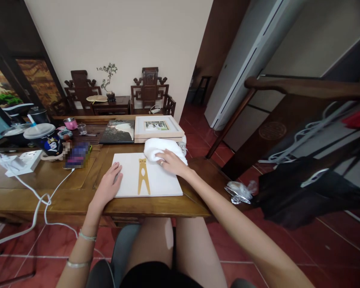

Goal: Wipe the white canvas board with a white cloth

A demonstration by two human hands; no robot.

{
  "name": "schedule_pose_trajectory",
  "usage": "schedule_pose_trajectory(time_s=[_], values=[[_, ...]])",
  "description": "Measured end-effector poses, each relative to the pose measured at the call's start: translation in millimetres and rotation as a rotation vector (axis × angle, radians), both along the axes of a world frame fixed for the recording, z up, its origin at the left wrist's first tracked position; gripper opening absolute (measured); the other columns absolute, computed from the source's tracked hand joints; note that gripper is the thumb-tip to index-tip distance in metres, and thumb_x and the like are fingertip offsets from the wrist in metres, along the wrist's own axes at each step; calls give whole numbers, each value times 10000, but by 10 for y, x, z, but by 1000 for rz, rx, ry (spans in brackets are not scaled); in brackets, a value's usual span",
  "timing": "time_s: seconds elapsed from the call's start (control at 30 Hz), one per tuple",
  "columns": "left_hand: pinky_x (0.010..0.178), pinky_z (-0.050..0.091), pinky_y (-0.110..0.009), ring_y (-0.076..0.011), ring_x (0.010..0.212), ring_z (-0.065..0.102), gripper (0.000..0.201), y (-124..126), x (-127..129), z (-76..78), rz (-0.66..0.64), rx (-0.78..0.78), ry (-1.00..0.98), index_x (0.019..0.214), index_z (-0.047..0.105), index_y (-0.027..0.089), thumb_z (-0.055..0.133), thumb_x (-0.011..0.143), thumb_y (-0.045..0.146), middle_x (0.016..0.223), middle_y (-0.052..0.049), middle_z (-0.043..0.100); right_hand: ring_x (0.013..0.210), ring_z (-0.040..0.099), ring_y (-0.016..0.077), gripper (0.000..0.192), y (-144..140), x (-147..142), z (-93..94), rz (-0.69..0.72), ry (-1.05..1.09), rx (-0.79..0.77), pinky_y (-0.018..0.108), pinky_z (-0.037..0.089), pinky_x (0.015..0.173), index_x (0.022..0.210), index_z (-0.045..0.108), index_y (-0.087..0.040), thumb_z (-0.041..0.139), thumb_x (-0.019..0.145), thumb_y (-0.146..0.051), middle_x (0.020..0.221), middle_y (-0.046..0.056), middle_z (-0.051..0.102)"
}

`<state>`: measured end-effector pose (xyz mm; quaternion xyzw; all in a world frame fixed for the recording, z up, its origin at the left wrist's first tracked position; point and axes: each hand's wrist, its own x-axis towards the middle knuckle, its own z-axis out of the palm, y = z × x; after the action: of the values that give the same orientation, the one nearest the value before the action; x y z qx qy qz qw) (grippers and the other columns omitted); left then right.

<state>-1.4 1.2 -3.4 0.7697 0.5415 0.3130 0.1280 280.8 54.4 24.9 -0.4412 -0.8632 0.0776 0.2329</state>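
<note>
Partly hidden white cloth [156,147] gripped under right hand [171,162], left hand [109,184] open, flat on white panel [165,182].

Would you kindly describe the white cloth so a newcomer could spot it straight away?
Start at the long wooden table and find the white board with a tan figure lying at its near edge. The white cloth sits bunched on the board's far right corner, under the right hand. It is the only soft, crumpled item there; the pale picture frame behind it is flat and rigid.

L hand [108,186] flat, palm down; R hand [171,162] fingers curled
</note>
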Motion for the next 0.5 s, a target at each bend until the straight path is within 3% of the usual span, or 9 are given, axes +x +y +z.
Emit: schedule_pose_trajectory(time_s=[0.1,0.23,0.4,0.5], values=[[1119,267,-420,-237,1335,368,465,-6,3,0,2,8,-6,1236,563,117,373,900,376,1397,-131,461,1251,452,276,317,-63,-25,-17,34,-29,36,500,285,1058,1006,647,-142,418,794,-84,1241,142,595],[1120,265,-414,-244,1335,365,486,-2,4,-6,0,7,8,1241,556,88,370,900,378,1398,-154,454,1311,388,274,355,-432,46,13,89,-28,-10,528,260,1082,1000,652,-157,434,740,-51,1341,145,517],[1119,264,-428,-243,1341,356,480,5,9,-5,-6,7,7,1251,547,103,369,898,375,1402,-142,451,1329,366,244,339,-1037,246,243,160,-9,-212,491,263,1104,924,665,-200,429,727,-58,1394,73,472],[1125,254,-412,-245,1342,354,508,-1,17,8,-4,-3,9,1271,522,63,366,898,371,1402,-168,443,1343,340,247,299,-1245,350,387,189,-38,-349,479,285,1093,900,660,-217,432,754,-90,1358,44,515]])
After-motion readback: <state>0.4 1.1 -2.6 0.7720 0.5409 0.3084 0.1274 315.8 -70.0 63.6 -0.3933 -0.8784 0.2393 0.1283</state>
